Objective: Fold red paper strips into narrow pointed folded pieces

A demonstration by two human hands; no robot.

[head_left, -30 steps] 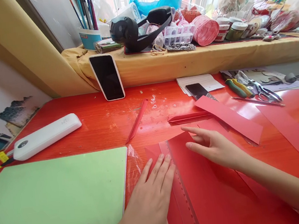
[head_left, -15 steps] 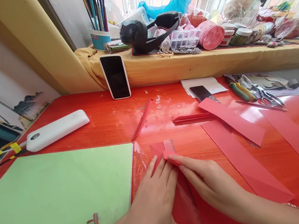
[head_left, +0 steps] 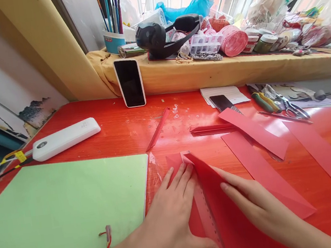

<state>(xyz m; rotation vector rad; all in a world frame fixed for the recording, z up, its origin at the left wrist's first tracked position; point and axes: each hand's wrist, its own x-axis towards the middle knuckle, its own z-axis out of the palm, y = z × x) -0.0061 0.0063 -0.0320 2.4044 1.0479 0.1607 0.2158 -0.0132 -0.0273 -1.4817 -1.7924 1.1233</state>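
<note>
My left hand point(head_left: 172, 210) lies flat with its fingers spread, pressing a clear ruler point(head_left: 206, 216) down on a sheet of red paper point(head_left: 239, 220). The ruler's tip shows beyond my fingertips. On the ruler's right side the paper is raised and bent along its edge. My right hand point(head_left: 251, 198) pinches this raised part, thumb on the near side and fingers behind. Further right lie cut red paper strips point(head_left: 266, 175), some overlapping. Two narrow folded red pieces rest ahead of my hands, one a slanted folded strip point(head_left: 158, 129), the other a level folded strip point(head_left: 210, 130).
A green board point(head_left: 67, 210) covers the table's left, with a white power bank point(head_left: 66, 139) and its cables behind. One phone point(head_left: 129, 83) leans on the sill; another phone point(head_left: 223, 103) lies by a notepad point(head_left: 231, 93). Pliers point(head_left: 264, 100) and scissors point(head_left: 293, 107) are at right.
My right hand has moved right and down along the paper, which now stands raised over a longer stretch beside the ruler. My left hand stays on the ruler. The view has shifted slightly.
</note>
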